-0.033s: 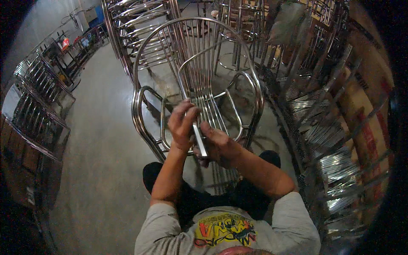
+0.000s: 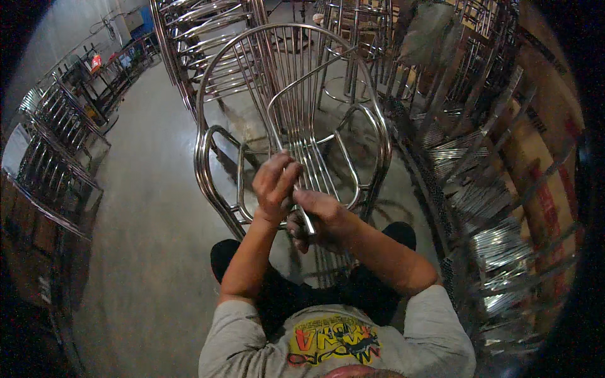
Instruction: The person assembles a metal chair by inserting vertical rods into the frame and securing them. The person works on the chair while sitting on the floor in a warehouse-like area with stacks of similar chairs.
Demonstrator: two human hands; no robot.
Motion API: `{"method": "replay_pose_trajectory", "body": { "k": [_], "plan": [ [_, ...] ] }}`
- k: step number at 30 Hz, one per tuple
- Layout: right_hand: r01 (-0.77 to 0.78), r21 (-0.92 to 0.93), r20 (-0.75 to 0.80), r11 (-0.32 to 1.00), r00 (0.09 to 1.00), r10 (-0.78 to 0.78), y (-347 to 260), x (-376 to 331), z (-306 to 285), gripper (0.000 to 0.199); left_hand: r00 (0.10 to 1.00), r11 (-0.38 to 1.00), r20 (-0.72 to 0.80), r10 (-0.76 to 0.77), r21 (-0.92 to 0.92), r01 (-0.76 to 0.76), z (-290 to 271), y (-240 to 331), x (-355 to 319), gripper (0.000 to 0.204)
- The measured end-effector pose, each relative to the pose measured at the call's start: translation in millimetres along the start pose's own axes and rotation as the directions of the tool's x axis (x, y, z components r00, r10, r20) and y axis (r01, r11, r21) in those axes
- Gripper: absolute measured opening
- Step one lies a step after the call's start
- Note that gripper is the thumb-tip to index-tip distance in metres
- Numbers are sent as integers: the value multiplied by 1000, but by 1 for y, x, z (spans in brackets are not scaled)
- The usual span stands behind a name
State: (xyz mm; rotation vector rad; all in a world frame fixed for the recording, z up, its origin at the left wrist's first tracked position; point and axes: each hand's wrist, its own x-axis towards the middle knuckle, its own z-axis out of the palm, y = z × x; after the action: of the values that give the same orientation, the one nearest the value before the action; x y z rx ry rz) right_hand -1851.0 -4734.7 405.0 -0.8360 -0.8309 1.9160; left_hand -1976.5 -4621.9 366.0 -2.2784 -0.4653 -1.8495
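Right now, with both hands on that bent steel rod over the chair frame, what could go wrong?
1. The left hand and right hand grip the bent rod close together among the back rods; a slip could pinch bare fingers.
2. The long rod arches well above the hands, so it may swing or spring if released.
3. The chair frame stands unclamped on the floor; pushing could tip it toward the stacked frames.

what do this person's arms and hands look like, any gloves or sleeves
No gloves: the left hand and the right hand are both bare, with dark grime on the fingers. The forearms are bare up past the elbows. Short grey sleeves of a T-shirt cover the upper arms; the shirt has a yellow and red print on the chest. No watch or rings show.
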Motion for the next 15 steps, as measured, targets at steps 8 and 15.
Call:
{"method": "replay_pose_trajectory", "body": {
  "k": [8, 15],
  "plan": [
    [-7, 133, -437, 991, 897, 65, 54, 2, -56, 21, 904, 962, 337, -263, 163, 219, 42, -45, -59, 60],
    [-154, -495, -721, 855, 622, -305, 97, -47, -168, 35, 301, 821, 778, -551, 442, 361, 88, -76, -122, 73]
  ]
}}
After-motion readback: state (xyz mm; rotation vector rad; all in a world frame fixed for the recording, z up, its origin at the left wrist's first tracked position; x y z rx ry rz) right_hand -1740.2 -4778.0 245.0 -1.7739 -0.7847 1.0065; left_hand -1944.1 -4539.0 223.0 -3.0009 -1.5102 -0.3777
